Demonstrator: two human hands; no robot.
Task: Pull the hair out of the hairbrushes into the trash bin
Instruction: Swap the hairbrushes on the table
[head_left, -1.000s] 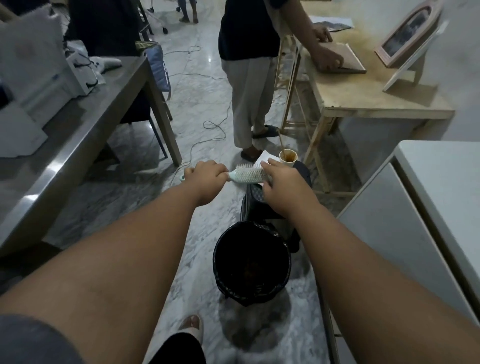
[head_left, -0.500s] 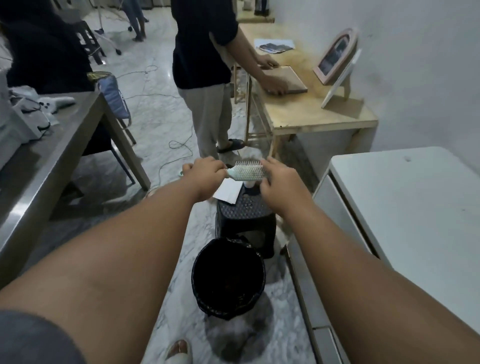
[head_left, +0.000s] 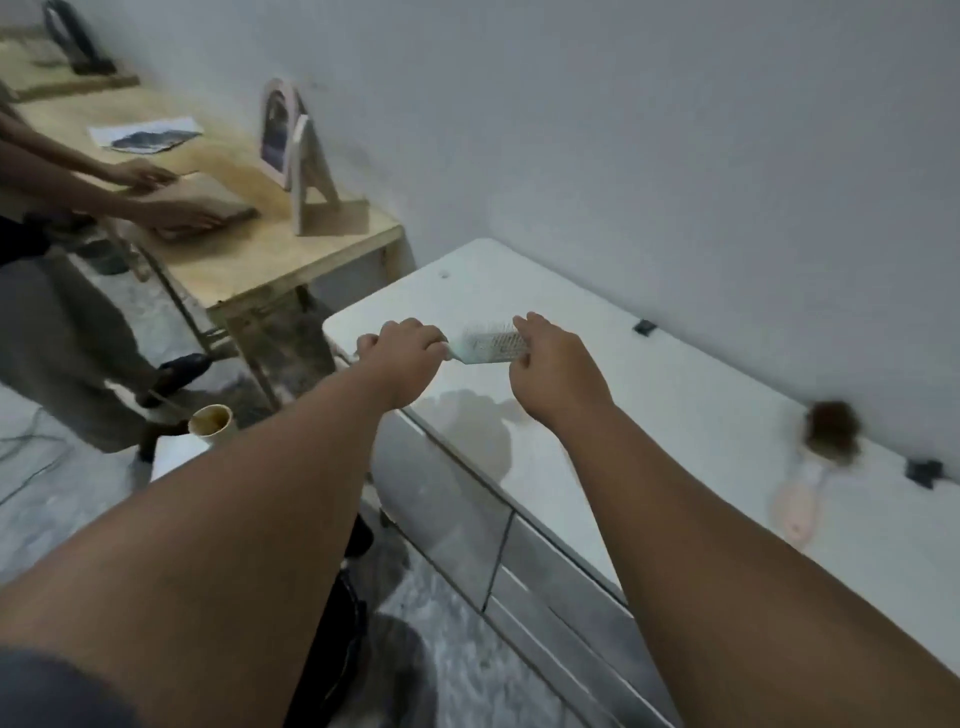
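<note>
A pale green hairbrush (head_left: 491, 347) with white bristles is held level just above the white cabinet top (head_left: 701, 415). My left hand (head_left: 405, 358) is closed around its handle. My right hand (head_left: 556, 364) grips the far end of the brush head, fingers curled over it. A second, pink hairbrush (head_left: 797, 506) lies on the cabinet at the right, its head covered by a clump of brown hair (head_left: 831, 431). A dark shape (head_left: 340, 634) shows on the floor under my left forearm; I cannot tell whether it is the trash bin.
Another person's hands (head_left: 171, 208) rest on a board on the wooden table (head_left: 270, 260) at the left, beside a standing mirror frame (head_left: 283, 135). A paper cup (head_left: 210, 421) stands low near the cabinet's corner. Small black bits (head_left: 644, 327) lie by the wall.
The view has swung right, from the floor and trash bin to the white cabinet. Both hands, still on the pale brush, are now over the cabinet top.
</note>
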